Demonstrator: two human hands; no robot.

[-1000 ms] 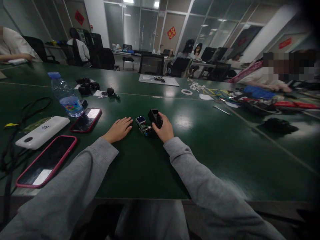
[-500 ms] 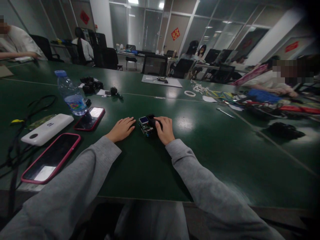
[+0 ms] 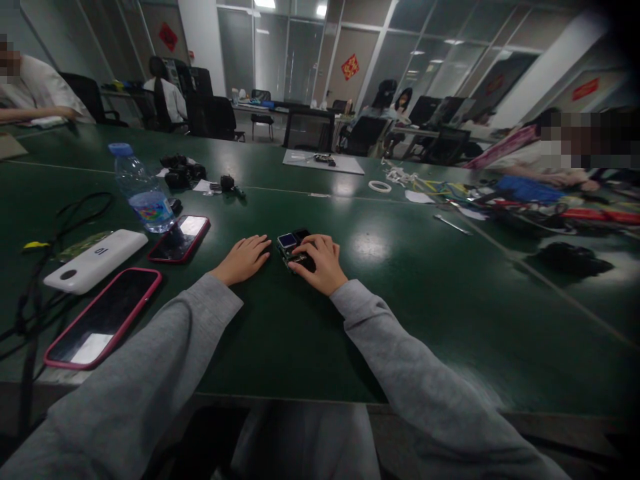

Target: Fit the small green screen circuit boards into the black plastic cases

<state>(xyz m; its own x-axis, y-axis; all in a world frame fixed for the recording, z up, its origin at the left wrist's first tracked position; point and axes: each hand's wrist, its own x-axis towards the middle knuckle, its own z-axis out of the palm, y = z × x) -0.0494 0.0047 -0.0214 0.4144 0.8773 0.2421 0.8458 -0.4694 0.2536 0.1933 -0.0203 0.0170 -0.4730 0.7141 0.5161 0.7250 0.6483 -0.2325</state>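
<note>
Green board [image 3: 283, 255]: under right fingertips
Right hand [image 3: 323, 265]: fingers curled, cannot tell whether pinching
Left hand [image 3: 242, 260]: fingers slightly spread

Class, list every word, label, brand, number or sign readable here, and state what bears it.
"01", or "10" the other way up: white oblong device with rounded ends.
Too blurred to read: the colourful label on the clear plastic bottle with a blue cap; the gold marks on the red diamond-shaped sign.
No text readable: small square screen with a pale frame.
</note>
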